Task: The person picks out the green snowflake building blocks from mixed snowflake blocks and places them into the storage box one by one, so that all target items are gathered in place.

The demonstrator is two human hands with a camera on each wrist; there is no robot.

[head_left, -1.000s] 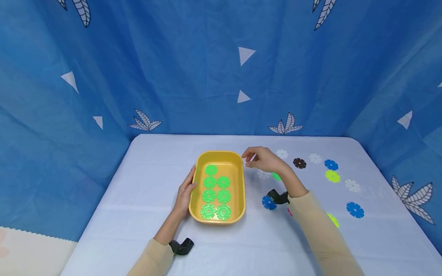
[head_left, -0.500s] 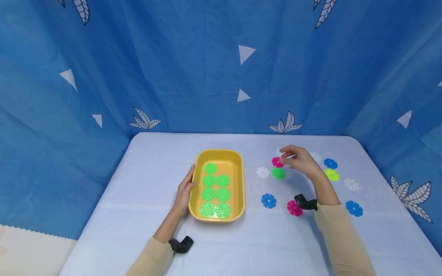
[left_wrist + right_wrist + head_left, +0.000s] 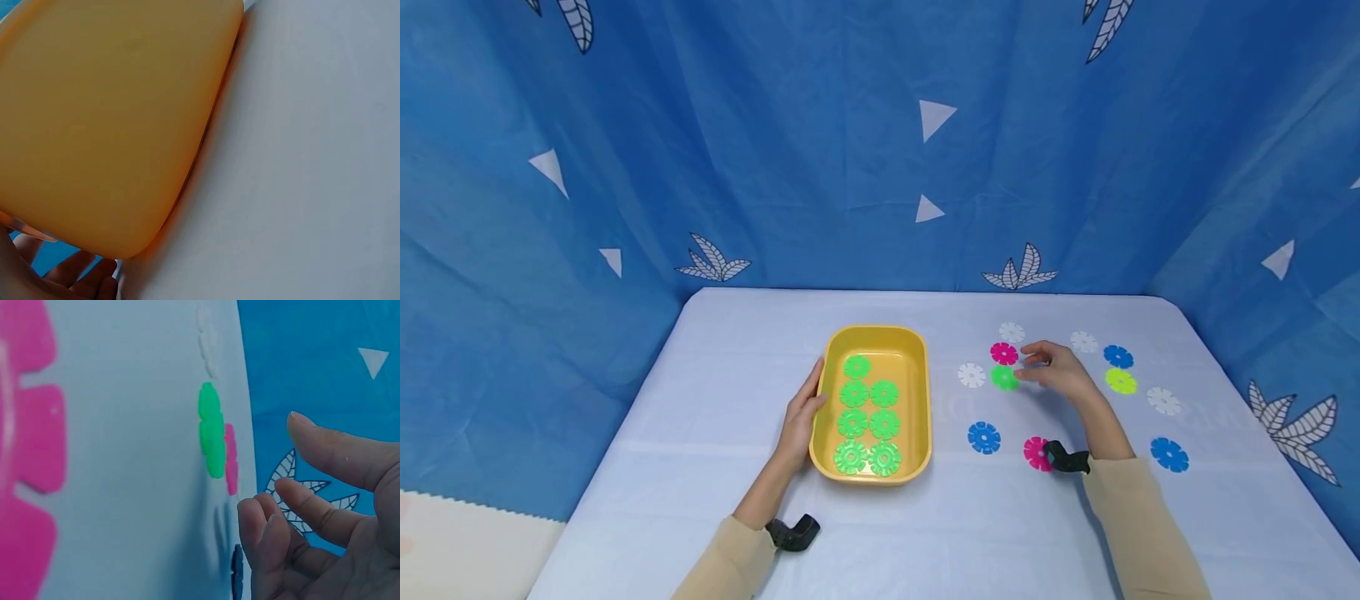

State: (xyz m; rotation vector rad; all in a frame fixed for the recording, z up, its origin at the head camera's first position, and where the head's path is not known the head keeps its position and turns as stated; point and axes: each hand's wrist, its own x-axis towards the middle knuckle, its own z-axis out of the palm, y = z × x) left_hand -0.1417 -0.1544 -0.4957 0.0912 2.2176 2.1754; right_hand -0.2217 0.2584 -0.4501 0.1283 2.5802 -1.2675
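Note:
My left hand (image 3: 800, 421) grips the left side of a yellow plastic tray (image 3: 922, 467), thumb at the rim. In the left wrist view the tray wall (image 3: 112, 125) fills much of the frame, with fingers (image 3: 94, 281) at its lower end. Several green notched discs (image 3: 884, 425) lie flat inside the tray. Over the table, my right hand (image 3: 1056, 372) has loosely bent fingers with nothing between them. Its thumb and fingertips are close to a green snowflake-shaped disc (image 3: 1004, 377) and a pink disc (image 3: 1003, 353). The right wrist view shows that green disc (image 3: 211, 431) beyond the spread thumb.
White discs (image 3: 972, 375), blue discs (image 3: 983, 437), a lime disc (image 3: 1121, 381) and another pink disc (image 3: 1036, 453), partly under the wrist camera, lie scattered on the white table (image 3: 700, 400). A dark disc (image 3: 237, 575) shows in the right wrist view. A blue curtain (image 3: 842, 167) hangs behind.
My right hand has moved right from the tray's rim to the loose discs, then slightly down from the pink disc toward the green one. The left hand and tray have stayed in place.

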